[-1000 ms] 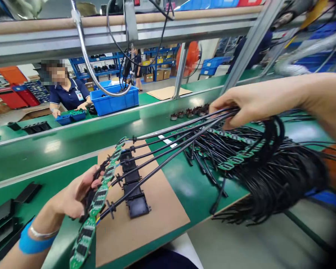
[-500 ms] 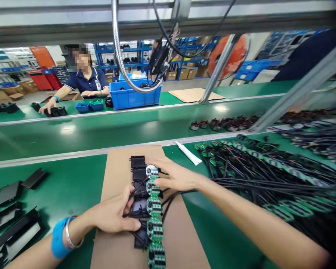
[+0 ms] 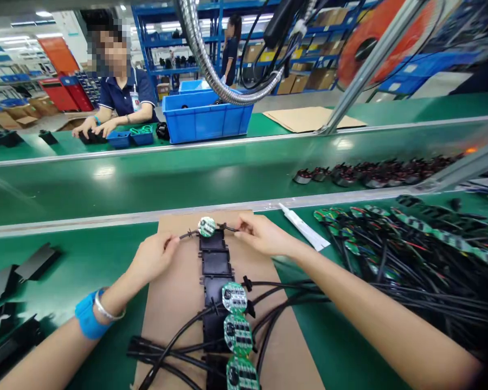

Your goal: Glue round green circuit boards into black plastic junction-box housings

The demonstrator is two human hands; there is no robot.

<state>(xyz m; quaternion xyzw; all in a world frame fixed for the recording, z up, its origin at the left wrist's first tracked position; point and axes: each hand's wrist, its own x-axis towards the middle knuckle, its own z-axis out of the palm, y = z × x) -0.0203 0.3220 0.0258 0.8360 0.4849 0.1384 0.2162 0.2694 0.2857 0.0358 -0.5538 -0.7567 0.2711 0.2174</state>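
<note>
At the far end of a row of black plastic cases [image 3: 217,263], a single round green circuit board [image 3: 207,227] sits over the last case, with a short black cable out of each side. My left hand [image 3: 156,255] pinches the left cable, and my right hand [image 3: 258,234] has the right cable between thumb and fingers. Closer to me, a strip of joined round boards [image 3: 238,334] lies along the nearer cases. Black cables [image 3: 166,346] run out from the strip on both sides. Brown cardboard [image 3: 174,292] lies under all of it.
A white tube [image 3: 305,227] lies right of the cardboard. Many wired boards [image 3: 390,238] are piled at the right, and loose black cases [image 3: 36,262] at the left. Across the bench, a co-worker [image 3: 124,97] handles dark parts beside a blue bin [image 3: 207,116]. A metal hose [image 3: 211,70] hangs above.
My hands have moved from the strip to the far end and spread apart. One board now lies separate from the strip, its cables held. The view has shifted; the co-worker's hands have come together.
</note>
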